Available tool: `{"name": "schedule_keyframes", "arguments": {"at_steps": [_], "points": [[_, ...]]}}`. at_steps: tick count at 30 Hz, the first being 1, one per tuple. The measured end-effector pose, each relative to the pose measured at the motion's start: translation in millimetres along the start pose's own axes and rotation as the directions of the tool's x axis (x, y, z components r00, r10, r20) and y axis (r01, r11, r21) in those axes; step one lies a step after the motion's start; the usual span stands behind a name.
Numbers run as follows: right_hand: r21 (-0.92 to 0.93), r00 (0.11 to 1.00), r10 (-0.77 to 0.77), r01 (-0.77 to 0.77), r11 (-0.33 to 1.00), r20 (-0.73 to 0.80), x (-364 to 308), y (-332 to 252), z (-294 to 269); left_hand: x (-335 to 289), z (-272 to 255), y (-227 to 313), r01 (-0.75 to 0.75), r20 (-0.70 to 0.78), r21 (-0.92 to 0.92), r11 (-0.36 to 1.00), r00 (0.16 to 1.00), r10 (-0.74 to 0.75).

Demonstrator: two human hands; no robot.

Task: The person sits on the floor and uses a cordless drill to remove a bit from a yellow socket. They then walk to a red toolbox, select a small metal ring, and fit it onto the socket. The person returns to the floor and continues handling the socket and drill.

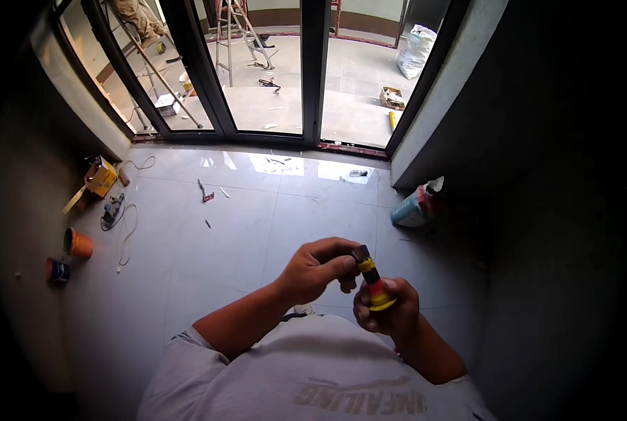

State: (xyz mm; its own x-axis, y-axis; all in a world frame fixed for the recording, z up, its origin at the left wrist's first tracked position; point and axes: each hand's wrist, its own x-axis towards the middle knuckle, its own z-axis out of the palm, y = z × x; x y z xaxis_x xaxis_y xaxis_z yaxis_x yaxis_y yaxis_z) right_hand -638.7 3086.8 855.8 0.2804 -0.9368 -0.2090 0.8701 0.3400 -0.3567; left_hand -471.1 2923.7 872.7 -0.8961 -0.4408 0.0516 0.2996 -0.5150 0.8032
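Tool (374, 279), yellow-red-black: your right hand (400, 305) wraps its near end; your left hand (317, 270) pinches the dark far end.

Tool (374, 282) in hands (312, 271), bag (413, 207) right, buckets (82, 243) left

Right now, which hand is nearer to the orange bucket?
Left. The left hand is well to the right of the orange bucket; the right hand, gripping the multicoloured object, is farther right.

Upside-down tan block capitals (362, 398) cross the pale grey cloth shirt (306, 361) below the right hand (402, 307). They run in one line.
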Motion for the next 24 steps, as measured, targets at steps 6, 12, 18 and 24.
{"name": "schedule_keyframes", "arguments": {"at_steps": [6,12,18,24], "points": [[-0.176,0.986,0.106,-0.127,0.976,-0.127,46,-38,16,18,-31,27,-0.046,-0.209,0.001,0.999,0.977,0.045],[-0.712,0.978,0.044,-0.179,0.678,-0.204,112,-98,18,48,-66,56,-0.023,-0.355,0.129,0.991,0.932,0.068],[-0.879,0.993,0.034,-0.118,0.462,-0.115,157,-187,-1,117,-83,61,-0.044,-0.397,0.283,0.958,0.904,0.159],[-0.925,0.976,0.172,-0.185,0.331,-0.133,176,-284,-31,193,-73,65,0.110,-0.454,0.389,0.915,0.887,0.086]]}}
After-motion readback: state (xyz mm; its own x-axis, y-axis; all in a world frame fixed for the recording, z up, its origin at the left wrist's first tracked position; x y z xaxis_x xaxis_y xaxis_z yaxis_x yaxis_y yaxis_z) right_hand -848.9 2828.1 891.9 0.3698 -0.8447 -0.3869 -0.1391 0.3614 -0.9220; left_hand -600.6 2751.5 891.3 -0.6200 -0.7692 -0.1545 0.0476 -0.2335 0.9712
